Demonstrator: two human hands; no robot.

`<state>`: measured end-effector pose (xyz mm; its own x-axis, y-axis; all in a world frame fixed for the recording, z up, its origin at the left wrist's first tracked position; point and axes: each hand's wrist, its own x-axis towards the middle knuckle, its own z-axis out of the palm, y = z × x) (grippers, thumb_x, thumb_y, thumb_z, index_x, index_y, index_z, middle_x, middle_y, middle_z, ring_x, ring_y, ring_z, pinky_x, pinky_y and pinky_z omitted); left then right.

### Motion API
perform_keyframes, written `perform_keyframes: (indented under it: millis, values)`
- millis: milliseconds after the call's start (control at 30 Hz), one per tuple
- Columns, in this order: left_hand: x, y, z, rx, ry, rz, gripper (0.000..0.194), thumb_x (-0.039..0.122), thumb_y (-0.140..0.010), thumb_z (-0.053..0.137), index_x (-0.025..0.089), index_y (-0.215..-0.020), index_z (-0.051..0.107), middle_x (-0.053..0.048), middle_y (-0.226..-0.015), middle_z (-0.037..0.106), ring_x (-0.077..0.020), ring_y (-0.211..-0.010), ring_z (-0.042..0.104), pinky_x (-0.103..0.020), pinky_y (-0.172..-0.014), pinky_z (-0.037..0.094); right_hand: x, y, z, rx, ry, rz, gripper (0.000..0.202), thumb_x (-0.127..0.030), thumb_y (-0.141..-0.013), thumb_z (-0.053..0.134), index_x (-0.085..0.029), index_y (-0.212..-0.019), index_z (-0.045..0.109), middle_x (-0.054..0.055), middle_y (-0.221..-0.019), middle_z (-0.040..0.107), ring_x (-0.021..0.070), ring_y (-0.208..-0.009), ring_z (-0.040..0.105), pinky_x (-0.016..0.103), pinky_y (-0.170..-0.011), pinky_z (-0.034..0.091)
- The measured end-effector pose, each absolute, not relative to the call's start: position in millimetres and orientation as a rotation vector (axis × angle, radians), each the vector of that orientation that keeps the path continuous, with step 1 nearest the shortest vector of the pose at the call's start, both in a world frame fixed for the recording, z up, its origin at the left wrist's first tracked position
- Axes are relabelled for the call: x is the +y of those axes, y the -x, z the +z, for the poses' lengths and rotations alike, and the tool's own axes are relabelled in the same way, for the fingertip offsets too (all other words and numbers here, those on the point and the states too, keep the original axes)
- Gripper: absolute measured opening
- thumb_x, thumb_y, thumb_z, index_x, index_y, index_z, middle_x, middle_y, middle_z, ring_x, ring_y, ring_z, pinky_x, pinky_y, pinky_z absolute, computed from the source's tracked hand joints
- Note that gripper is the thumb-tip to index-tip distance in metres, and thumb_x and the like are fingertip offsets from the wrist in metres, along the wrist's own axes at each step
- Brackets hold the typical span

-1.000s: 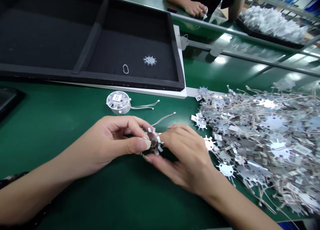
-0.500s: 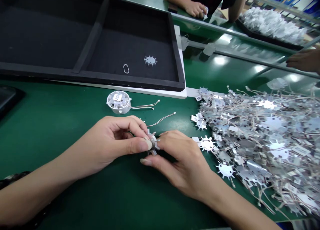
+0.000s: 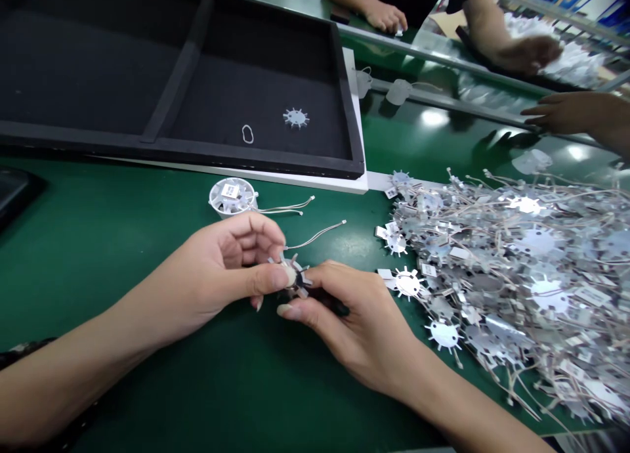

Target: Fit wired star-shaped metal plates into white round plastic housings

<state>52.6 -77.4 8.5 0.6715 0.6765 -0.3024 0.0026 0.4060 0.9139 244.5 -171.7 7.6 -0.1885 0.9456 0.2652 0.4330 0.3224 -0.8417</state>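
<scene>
My left hand [image 3: 224, 276] and my right hand [image 3: 354, 325] meet over the green mat, both pinching one small star-shaped metal piece [image 3: 294, 276] with bent tabs. A thin wire [image 3: 315, 234] runs from it toward the upper right. The left thumb presses on its face; the right fingers curl around its right side and hide part of it. A round white fan-like part [image 3: 232, 197] with wires lies just beyond my left hand.
A big heap of flat star-shaped metal pieces with wires [image 3: 516, 269] covers the mat on the right. A black divided tray [image 3: 352, 131] at the back holds one star piece [image 3: 296, 117] and a small loop [image 3: 247, 134]. Other people's hands [image 3: 561, 111] work across the table.
Both hands shifted slightly left and closer together, turning the metal piece. Across the table, other people's hands have come into view at the upper right.
</scene>
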Motion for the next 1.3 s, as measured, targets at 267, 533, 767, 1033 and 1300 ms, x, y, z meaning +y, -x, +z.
perform_keyframes:
  millis: [267,533,767,1033,1300]
  values:
    - [-75.0,-46.1,12.1,0.621,-0.969,0.163,0.031,0.053,-0.089,0.087,0.022,-0.092,0.082,0.003,-0.08,0.068,-0.0024,-0.051,0.056,-0.006,-0.047,0.052,-172.3,-249.0,13.4,-1.615,1.237,1.12,0.021,-0.027,-0.1,0.079,-0.019,-0.083,0.07,-0.009,-0.07,0.064,0.0041,-0.057,0.048,0.017,-0.053,0.034]
    - [-71.6,-48.7,19.4,0.63,-0.882,0.188,0.032,0.05,-0.084,0.092,0.021,-0.091,0.083,0.001,-0.079,0.073,-0.0021,-0.045,0.052,-0.007,-0.042,0.051,-172.3,-253.4,21.8,-1.527,1.307,1.156,0.027,-0.024,-0.106,0.06,-0.019,-0.08,0.064,-0.009,-0.061,0.05,0.0051,-0.052,0.04,0.018,-0.046,0.03]
    - [-72.9,-51.4,20.5,0.66,-0.834,0.283,0.024,0.039,-0.08,0.097,0.026,-0.097,0.086,0.001,-0.073,0.074,-0.0049,-0.048,0.056,-0.007,-0.043,0.052,-169.5,-251.8,18.4,-1.619,1.36,0.959,0.022,-0.018,-0.103,0.06,-0.02,-0.081,0.065,-0.006,-0.067,0.063,0.0068,-0.059,0.055,0.018,-0.055,0.04]
    - [-74.1,-51.7,16.2,0.73,-0.942,0.3,0.02,0.035,-0.079,0.097,0.028,-0.096,0.088,0.003,-0.069,0.072,-0.0023,-0.042,0.052,-0.006,-0.04,0.048,-170.6,-253.1,15.9,-1.718,1.377,0.854,0.021,-0.016,-0.104,0.056,-0.02,-0.085,0.064,-0.006,-0.066,0.061,0.007,-0.055,0.052,0.019,-0.052,0.037]
    - [-73.5,-45.8,11.8,0.82,-1.148,0.3,0.036,0.041,-0.085,0.091,0.025,-0.115,0.081,0.004,-0.072,0.071,-0.0052,-0.047,0.058,-0.01,-0.044,0.049,-172.0,-255.3,8.1,-1.851,1.374,0.696,0.018,-0.013,-0.106,0.054,-0.017,-0.097,0.069,-0.005,-0.069,0.065,0.0075,-0.055,0.058,0.02,-0.053,0.04]
